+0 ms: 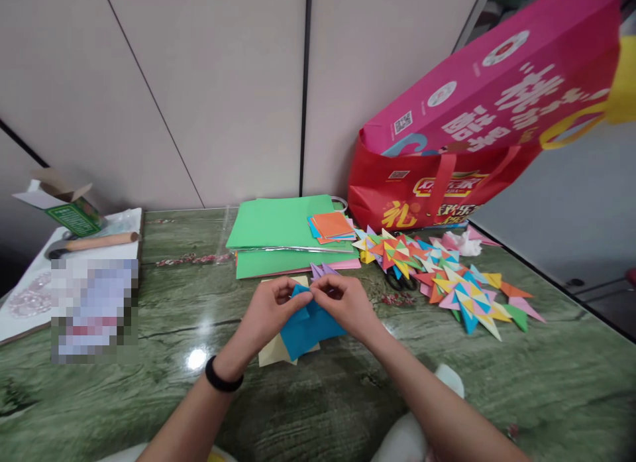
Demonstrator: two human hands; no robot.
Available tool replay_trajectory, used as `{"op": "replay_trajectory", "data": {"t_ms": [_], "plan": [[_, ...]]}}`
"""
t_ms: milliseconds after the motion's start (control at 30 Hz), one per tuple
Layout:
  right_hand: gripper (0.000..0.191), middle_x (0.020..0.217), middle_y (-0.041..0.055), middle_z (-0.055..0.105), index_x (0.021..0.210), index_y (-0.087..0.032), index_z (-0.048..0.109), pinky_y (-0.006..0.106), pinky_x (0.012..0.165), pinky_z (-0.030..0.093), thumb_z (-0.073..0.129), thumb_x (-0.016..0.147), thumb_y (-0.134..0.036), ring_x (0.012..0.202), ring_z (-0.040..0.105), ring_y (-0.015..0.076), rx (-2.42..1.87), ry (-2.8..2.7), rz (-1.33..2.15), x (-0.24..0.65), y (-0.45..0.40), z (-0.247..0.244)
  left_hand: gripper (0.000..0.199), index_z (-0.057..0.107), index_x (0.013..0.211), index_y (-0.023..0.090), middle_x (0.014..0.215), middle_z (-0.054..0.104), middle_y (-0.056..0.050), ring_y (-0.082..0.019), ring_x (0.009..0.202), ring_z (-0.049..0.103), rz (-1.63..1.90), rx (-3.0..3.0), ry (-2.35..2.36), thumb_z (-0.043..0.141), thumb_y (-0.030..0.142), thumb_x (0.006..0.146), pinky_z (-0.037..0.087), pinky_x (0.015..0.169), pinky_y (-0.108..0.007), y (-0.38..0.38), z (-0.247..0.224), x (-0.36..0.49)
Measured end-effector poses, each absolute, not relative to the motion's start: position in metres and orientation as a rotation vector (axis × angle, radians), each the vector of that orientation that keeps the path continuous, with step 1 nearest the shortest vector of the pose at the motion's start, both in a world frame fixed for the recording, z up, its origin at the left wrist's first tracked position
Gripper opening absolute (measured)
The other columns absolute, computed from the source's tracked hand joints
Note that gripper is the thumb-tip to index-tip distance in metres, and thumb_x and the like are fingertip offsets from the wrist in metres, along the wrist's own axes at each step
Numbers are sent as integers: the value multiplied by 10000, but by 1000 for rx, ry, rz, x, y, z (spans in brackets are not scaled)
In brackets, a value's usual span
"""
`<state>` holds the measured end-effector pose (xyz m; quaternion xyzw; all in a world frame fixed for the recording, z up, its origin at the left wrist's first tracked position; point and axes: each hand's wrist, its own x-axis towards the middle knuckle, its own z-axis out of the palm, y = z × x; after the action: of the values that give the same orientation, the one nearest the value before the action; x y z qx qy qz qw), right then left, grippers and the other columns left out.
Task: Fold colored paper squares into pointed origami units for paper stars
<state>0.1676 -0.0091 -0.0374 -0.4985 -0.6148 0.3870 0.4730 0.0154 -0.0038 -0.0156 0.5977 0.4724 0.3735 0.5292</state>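
Note:
A small piece of blue paper [301,309] is pinched between the fingertips of my left hand [268,314] and my right hand [350,305], which almost meet. Its exact fold is partly hidden by the fingers. Directly below lie flat blue sheets [305,336], overlapping pale yellow paper [272,353] on the table. Just beyond my fingers, purple folded paper [322,270] shows its pointed tips. A black band [223,376] circles my left wrist.
Green sheets [278,223] lie behind my hands, with small orange and blue squares [332,226] on top. Multicoloured folded paper stars [472,297] spread to the right, before a red bag [377,190]. Leftward are a wooden-handled tool [106,241] and an open green box [77,213].

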Motion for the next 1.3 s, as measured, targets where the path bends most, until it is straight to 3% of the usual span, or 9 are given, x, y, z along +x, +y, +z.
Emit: {"op": "replay_trajectory", "data": {"t_ms": [600, 733, 833, 900, 1033, 1167, 1300], "plan": [[175, 551, -4, 572, 609, -154, 605, 230, 494, 375, 564, 690, -304, 515, 484, 121, -1314, -1451, 871, 185, 1, -36, 298, 587, 562, 135, 486, 529, 31, -79, 473, 425, 1155, 1089, 1250, 746, 387, 558, 329, 457, -194, 1, -15, 5], [214, 669, 29, 642, 722, -153, 630, 255, 590, 445, 569, 747, -356, 620, 568, 147, -1257, -1360, 870, 185, 2, -35, 286, 608, 591, 133, 511, 553, 23, -83, 484, 441, 1229, 1080, 1275, 746, 383, 571, 344, 462, -195, 3, -17, 3], [245, 820, 63, 684, 851, -161, 647, 282, 644, 480, 647, 700, -354, 744, 617, 183, -1214, -1363, 943, 182, -1, -36, 265, 625, 608, 138, 549, 586, 7, -101, 513, 480, 1197, 1132, 1240, 733, 379, 601, 383, 491, -211, 2, -18, 5], [217, 809, 62, 688, 826, -168, 658, 288, 627, 483, 675, 675, -322, 738, 622, 192, -1213, -1414, 943, 179, -4, -36, 234, 643, 624, 144, 591, 613, -5, -118, 551, 513, 1177, 1204, 1233, 724, 364, 620, 407, 517, -221, 0, -17, 7], [95, 715, 40, 676, 733, -177, 667, 289, 623, 486, 648, 707, -266, 684, 617, 182, -1174, -1470, 812, 178, -7, -33, 132, 681, 631, 173, 658, 635, -10, -140, 615, 542, 1237, 1487, 1345, 727, 296, 613, 427, 558, -230, -3, -7, 8], [66, 757, 36, 675, 760, -199, 671, 304, 690, 484, 608, 742, -188, 743, 615, 182, -1103, -1549, 565, 179, -10, -27, 101, 706, 685, 185, 486, 556, 37, -106, 469, 475, 1188, 1601, 1384, 697, 281, 652, 377, 467, -215, -5, 1, 9], [106, 762, 39, 657, 775, -209, 677, 331, 735, 476, 596, 759, -143, 787, 601, 188, -1020, -1617, 391, 179, -11, -25, 197, 712, 816, 156, 539, 665, 2, -143, 531, 597, 1084, 1404, 1233, 690, 259, 650, 447, 511, -228, -7, 0, 12]]}}
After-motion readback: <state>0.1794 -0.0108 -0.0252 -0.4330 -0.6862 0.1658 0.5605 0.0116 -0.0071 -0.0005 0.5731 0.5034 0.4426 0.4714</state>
